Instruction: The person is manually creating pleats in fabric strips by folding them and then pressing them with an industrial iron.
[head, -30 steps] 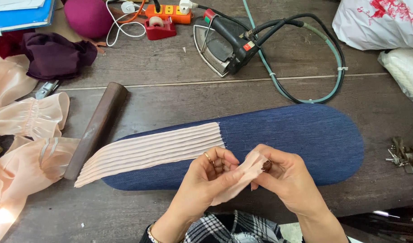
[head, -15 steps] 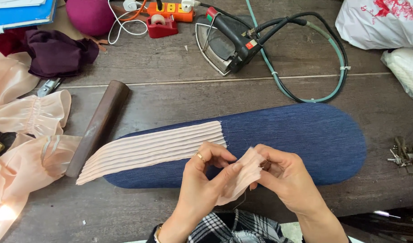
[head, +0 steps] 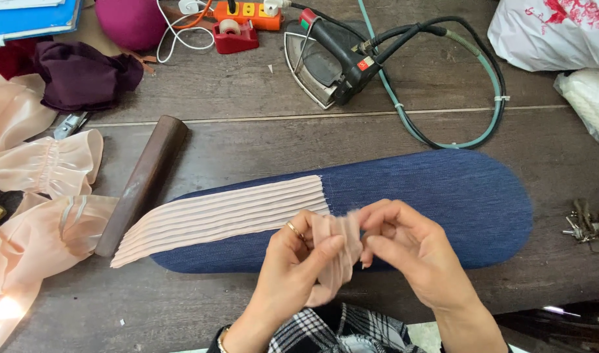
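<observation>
A small piece of sheer pink pleated fabric (head: 335,252) is pinched between my left hand (head: 298,265) and my right hand (head: 410,252), held just above the near edge of a long blue padded pressing board (head: 456,196). Both hands grip it with fingertips close together. A longer strip of pink pleated fabric (head: 221,216) lies flat across the board's left half, fanning out toward the left.
A brown cylinder (head: 143,183) lies left of the board. Pink ruffled fabric pieces (head: 45,196) and dark purple cloth (head: 80,75) sit at left. An iron (head: 329,55) with a coiled green cord (head: 443,98) rests behind. White bags (head: 554,33) at right; metal clips (head: 587,225).
My hands have shifted a little, working the small pink piece between the fingers; it now hangs more upright. The pleated strip on the board has not moved.
</observation>
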